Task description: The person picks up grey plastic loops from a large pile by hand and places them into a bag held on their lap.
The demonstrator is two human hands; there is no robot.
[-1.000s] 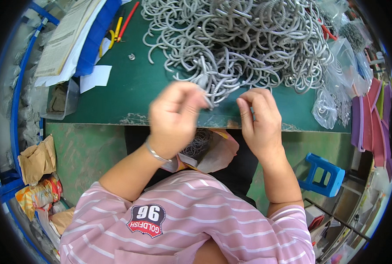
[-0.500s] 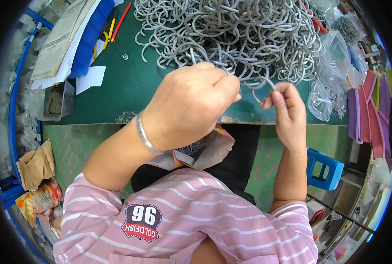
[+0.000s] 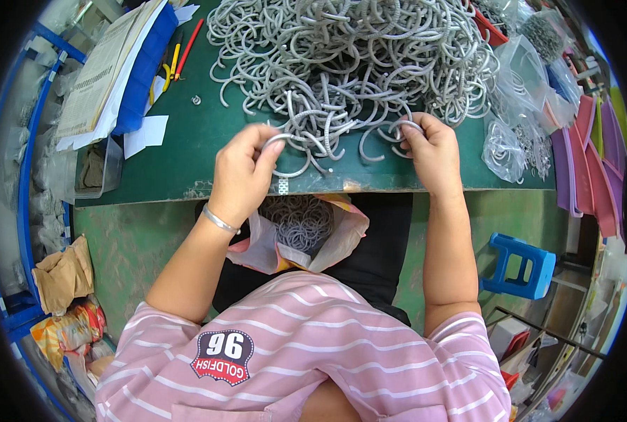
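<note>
A big heap of grey ribbed curved tube pieces (image 3: 349, 56) covers the green table (image 3: 187, 155). My left hand (image 3: 243, 172) pinches one grey curved piece (image 3: 275, 141) at the heap's near edge. My right hand (image 3: 433, 151) grips another grey curved piece (image 3: 405, 126) a little to the right. Below the table edge, on my lap, an open plastic bag (image 3: 299, 232) holds several closed grey rings.
Papers and a blue folder (image 3: 116, 70) lie at the table's left with red and yellow tools (image 3: 176, 53). Clear plastic bags (image 3: 517, 133) of parts sit at the right. A blue stool (image 3: 521, 264) stands on the floor to the right, and brown paper bags (image 3: 64, 278) to the left.
My hands have drawn apart. The left hand dropped back from close to the camera down to the table; the right moved right and up to the heap's edge, each on a separate piece.
</note>
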